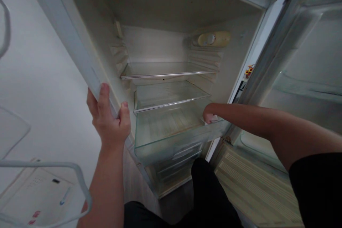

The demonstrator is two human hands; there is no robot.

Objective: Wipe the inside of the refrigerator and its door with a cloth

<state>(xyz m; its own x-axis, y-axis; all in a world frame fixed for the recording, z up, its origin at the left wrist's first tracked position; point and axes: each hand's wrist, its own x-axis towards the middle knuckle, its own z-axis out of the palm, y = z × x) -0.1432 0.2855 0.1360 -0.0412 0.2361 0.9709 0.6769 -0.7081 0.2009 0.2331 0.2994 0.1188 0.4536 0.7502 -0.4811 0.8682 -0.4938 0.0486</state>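
Left hand, low and left of centre, gripped the fridge's side wall, seemingly for support. Farther in, right hand curled around something small at the glass shelf's right edge; what it was, I cannot tell.

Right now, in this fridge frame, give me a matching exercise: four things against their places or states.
Things:
1. left hand
2. right hand
3. fridge door
4. yellowish control dial housing

Places or states:
A. swung open at the right
B. gripping the fridge's left front edge
C. high on the right inner wall
D. reaching in by the right end of the lower glass shelf

Pairs: 1-B, 2-D, 3-A, 4-C
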